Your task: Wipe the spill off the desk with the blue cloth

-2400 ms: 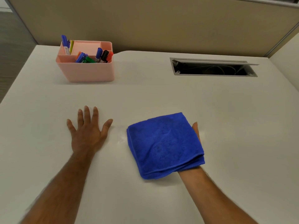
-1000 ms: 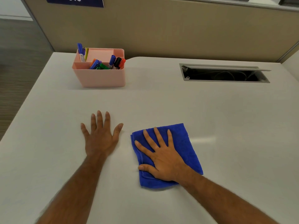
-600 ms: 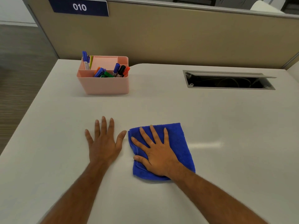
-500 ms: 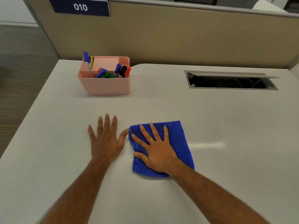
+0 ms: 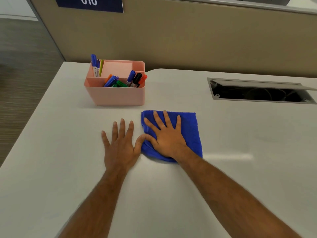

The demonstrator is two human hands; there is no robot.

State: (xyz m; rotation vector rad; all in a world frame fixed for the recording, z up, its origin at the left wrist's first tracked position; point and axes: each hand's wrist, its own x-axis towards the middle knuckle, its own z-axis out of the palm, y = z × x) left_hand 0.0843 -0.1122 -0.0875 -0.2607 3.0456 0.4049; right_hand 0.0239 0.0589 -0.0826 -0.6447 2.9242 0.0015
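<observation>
The folded blue cloth [image 5: 190, 133] lies flat on the white desk [image 5: 240, 177], near its middle. My right hand [image 5: 167, 136] presses on the cloth with spread fingers, and its thumb curls at the cloth's left edge. My left hand [image 5: 121, 145] rests palm-down on the bare desk just left of the cloth, fingers apart, its thumb touching my right thumb. I cannot make out any spill; only a pale glossy streak [image 5: 228, 156] shows to the right of the cloth.
A pink desk organizer [image 5: 116, 96] with several markers stands behind the hands at the left. An open cable slot [image 5: 257, 93] is sunk into the desk at the back right. A beige partition [image 5: 188, 40] with a "010" sign [image 5: 89, 1] closes the far side. The desk's left edge drops to the floor.
My right hand came on top of the cloth and has slid it forward and leftward, toward the organizer. My left hand stays flat, and the two thumbs now touch.
</observation>
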